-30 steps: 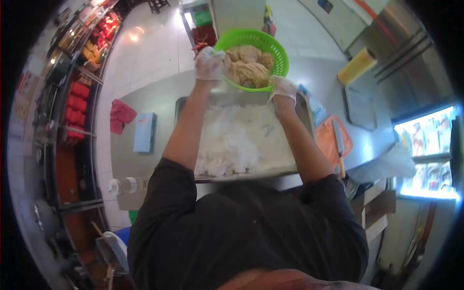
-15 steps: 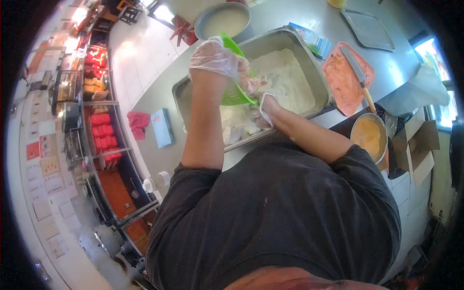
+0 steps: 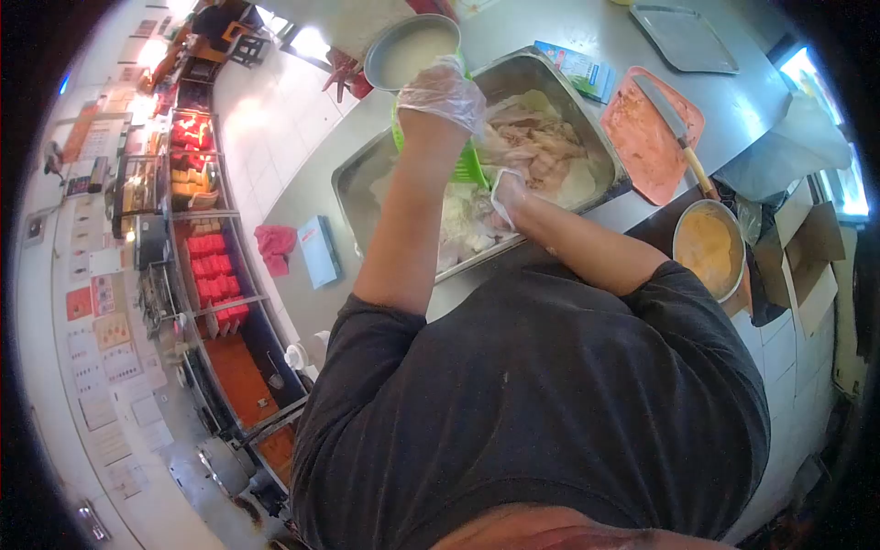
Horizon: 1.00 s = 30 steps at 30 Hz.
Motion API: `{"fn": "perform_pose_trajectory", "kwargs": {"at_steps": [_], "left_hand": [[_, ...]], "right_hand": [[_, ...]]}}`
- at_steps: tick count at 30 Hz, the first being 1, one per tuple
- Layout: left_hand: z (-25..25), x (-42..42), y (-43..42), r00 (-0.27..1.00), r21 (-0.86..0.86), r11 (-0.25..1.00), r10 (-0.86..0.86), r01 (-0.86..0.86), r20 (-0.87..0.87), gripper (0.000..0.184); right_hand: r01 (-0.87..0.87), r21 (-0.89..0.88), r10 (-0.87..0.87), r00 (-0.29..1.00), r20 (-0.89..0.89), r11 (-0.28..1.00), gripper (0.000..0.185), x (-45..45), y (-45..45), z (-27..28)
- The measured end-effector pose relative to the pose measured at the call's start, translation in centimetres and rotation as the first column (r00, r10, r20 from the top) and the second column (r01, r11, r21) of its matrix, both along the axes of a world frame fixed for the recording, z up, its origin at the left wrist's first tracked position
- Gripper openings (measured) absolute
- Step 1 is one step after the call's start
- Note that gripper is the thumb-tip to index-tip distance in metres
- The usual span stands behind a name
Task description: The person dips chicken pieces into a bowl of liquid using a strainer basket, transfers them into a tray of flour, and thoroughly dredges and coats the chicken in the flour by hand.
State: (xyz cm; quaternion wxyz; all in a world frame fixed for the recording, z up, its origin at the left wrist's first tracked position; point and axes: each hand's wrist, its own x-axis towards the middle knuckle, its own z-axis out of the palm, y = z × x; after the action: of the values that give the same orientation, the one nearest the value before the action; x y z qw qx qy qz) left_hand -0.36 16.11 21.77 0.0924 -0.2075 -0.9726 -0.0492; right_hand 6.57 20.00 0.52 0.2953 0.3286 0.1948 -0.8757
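Observation:
A green plastic basket point(image 3: 468, 169) is tipped on its side over a deep metal tray point(image 3: 344, 188). My left hand point(image 3: 446, 96), in a clear plastic glove, grips its upper rim. Low on the basket, my gloved right hand point(image 3: 506, 196) holds the rim edge, its fingers partly hidden. Raw, pale meat pieces point(image 3: 533, 142), which look like chicken, lie heaped on white flour point(image 3: 576, 191) in the tray's right part. More floury pieces point(image 3: 456, 243) sit at the near side, by my right hand.
Behind the tray stands a bowl of pale liquid point(image 3: 412, 55). To the right lie a blue-green box point(image 3: 576, 69), a pink cutting board point(image 3: 642, 151) with a knife point(image 3: 674, 124), and a bowl of orange-yellow mixture point(image 3: 708, 249). A pink cloth point(image 3: 275, 247) and light-blue box point(image 3: 318, 252) are left.
My left hand has swung right, tipping the basket further. The meat has dropped from the basket onto the flour. My right hand stays at the basket's lower edge.

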Motion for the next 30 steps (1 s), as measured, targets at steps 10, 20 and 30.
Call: {"fn": "perform_pose_trajectory", "kwargs": {"at_steps": [10,20,30], "left_hand": [[-0.5,0.7,-7.6,0.811,-0.064,0.921,-0.370,0.385,-0.452,0.014],[1.6,0.8,-0.7,0.889,-0.154,0.919,-0.391,0.363,-0.239,0.015],[2.8,2.5,0.5,0.860,0.040,0.918,-0.353,0.394,-0.369,0.018]], "right_hand": [[-0.084,-0.090,0.062,0.972,-0.225,0.992,0.017,1.5,2.6,3.7],[0.099,-0.040,-0.105,0.970,-0.220,0.994,0.022,0.5,1.1,1.6],[0.127,0.241,-0.103,0.989,-0.109,0.962,0.020,-1.5,1.5,4.1]]}}
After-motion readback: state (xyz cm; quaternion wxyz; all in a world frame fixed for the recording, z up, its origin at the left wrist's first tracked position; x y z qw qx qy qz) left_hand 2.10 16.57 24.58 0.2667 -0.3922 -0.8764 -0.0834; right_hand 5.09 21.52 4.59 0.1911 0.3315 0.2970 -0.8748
